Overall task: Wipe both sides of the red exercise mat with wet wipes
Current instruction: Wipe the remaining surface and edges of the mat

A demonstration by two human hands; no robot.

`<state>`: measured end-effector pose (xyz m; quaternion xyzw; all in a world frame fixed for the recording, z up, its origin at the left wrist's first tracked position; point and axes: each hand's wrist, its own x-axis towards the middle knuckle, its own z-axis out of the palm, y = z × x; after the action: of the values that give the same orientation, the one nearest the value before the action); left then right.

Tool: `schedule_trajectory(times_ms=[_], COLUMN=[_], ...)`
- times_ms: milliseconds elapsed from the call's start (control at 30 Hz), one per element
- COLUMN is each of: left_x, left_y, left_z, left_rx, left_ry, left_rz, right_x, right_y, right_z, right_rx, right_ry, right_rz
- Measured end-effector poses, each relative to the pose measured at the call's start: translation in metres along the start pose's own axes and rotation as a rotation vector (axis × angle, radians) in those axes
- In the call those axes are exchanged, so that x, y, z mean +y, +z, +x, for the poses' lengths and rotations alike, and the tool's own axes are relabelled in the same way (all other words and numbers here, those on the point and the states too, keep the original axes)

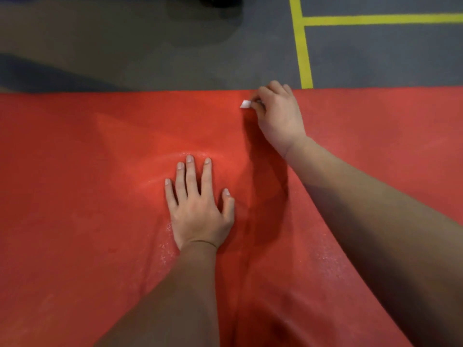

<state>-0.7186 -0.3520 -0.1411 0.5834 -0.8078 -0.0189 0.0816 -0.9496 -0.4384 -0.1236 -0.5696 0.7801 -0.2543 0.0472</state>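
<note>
The red exercise mat lies flat across the floor and fills most of the view. My left hand rests flat on its middle, fingers straight and spread. My right hand reaches to the mat's far edge with curled fingers, gripping a white wet wipe; only a small corner of the wipe shows past the fingers. Damp, shiny streaks show on the mat around and below my left hand.
Grey floor lies beyond the mat's far edge. Yellow tape lines run across it at the upper right. A dark object sits at the top edge of the view.
</note>
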Motion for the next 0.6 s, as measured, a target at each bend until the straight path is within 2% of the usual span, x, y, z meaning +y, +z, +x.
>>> schedule_trajectory(times_ms=[67, 133, 233, 400, 600], left_x=[-0.001, -0.001, -0.001, -0.001, 0.000], left_y=[0.000, -0.001, -0.001, -0.001, -0.001], left_z=[0.000, 0.000, 0.000, 0.000, 0.001], left_rx=[0.001, -0.005, -0.022, -0.026, -0.002], left_ry=[-0.002, 0.001, 0.003, -0.006, 0.001], left_rz=[-0.003, 0.001, 0.013, 0.007, -0.002], right_x=[-0.006, -0.006, 0.010, 0.044, 0.041], right_y=[0.002, 0.001, -0.013, -0.030, -0.035], right_z=[-0.017, -0.031, 0.004, 0.039, -0.033], right_rx=[0.012, -0.002, -0.047, -0.051, -0.061], right_ry=[0.019, -0.046, -0.086, 0.152, 0.000], right_rz=[0.006, -0.019, -0.111, -0.119, -0.028])
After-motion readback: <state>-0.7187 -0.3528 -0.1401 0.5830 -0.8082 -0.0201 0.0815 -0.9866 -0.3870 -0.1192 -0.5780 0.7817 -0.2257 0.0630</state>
